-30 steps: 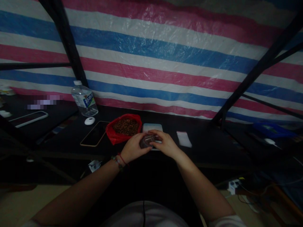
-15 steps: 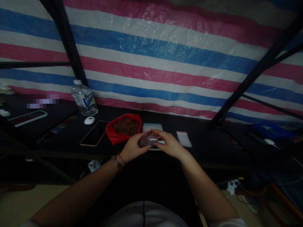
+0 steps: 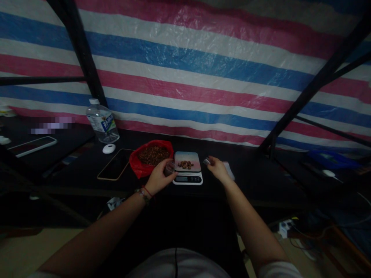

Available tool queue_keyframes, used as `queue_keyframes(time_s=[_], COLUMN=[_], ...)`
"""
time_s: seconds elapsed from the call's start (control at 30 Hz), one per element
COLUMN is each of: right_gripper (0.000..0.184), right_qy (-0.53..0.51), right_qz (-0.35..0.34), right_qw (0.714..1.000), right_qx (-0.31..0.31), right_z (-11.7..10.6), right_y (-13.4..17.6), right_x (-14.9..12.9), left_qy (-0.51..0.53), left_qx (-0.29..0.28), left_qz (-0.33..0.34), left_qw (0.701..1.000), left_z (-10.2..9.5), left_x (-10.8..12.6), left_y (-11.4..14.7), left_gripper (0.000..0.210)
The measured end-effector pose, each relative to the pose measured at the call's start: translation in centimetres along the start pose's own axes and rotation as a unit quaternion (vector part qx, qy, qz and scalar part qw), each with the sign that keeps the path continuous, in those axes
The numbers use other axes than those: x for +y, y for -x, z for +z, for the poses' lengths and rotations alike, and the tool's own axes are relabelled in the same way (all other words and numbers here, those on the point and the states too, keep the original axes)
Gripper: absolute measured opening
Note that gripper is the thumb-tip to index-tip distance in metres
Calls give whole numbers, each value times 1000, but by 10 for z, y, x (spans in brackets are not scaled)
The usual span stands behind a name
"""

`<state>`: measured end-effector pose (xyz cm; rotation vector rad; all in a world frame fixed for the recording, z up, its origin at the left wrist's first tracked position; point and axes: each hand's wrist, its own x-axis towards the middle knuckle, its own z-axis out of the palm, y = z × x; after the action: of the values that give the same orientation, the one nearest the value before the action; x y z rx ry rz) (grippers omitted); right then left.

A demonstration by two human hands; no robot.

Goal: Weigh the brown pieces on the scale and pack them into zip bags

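I judge that I'm at the weighing step: a small heap of brown pieces [image 3: 185,165] sits on the scale [image 3: 187,155] at the centre of the frame. My left hand [image 3: 159,180] is curled around a clear cup [image 3: 170,167] between the scale and the red bag [image 3: 138,170]; my right hand [image 3: 218,170], right of centre, pinches a small clear object [image 3: 206,161]. The next move seems to call for holding both clear of the scale while I read its display [image 3: 182,179].
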<state>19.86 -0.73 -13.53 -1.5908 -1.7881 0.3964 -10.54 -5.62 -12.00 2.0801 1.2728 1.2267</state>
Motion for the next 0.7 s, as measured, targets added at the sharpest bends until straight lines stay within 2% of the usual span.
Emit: queue_keyframes(time_s=[0.1,0.17,0.27,0.37,0.43,0.5,0.6,0.7], right_gripper=[57,52,41,46,54,51,36,39], right_qy=[1,36,77,104,114,109,108,119], right_qz=[-16,-18,18,32,3,-49,-113,-143], right_qw=[1000,998,996,993,991,990,987,982], right_qx=[23,39,33,36,65,75,27,-27], right_z=[2,3,6,5,2,-2,1,11], right_y=[0,-1,-2,-2,-2,-2,-3,-2], right_x=[3,5,9,6,-4,-21,-52,-79], left_qy=[4,-1,-5,3,7,8,4,7], left_qx=[-3,-8,-25,-33,-33,-36,-43,-43], left_qz=[0,-2,-8,-9,-6,-3,-3,-6], left_qw=[1000,1000,1000,999,999,999,999,999], left_z=[2,3,4,4,3,2,2,2], left_x=[-3,-5,-6,-6,-5,-3,-1,1], left_y=[1,1,0,0,0,0,1,1], left_gripper=[55,58,57,51,48,46,46,46])
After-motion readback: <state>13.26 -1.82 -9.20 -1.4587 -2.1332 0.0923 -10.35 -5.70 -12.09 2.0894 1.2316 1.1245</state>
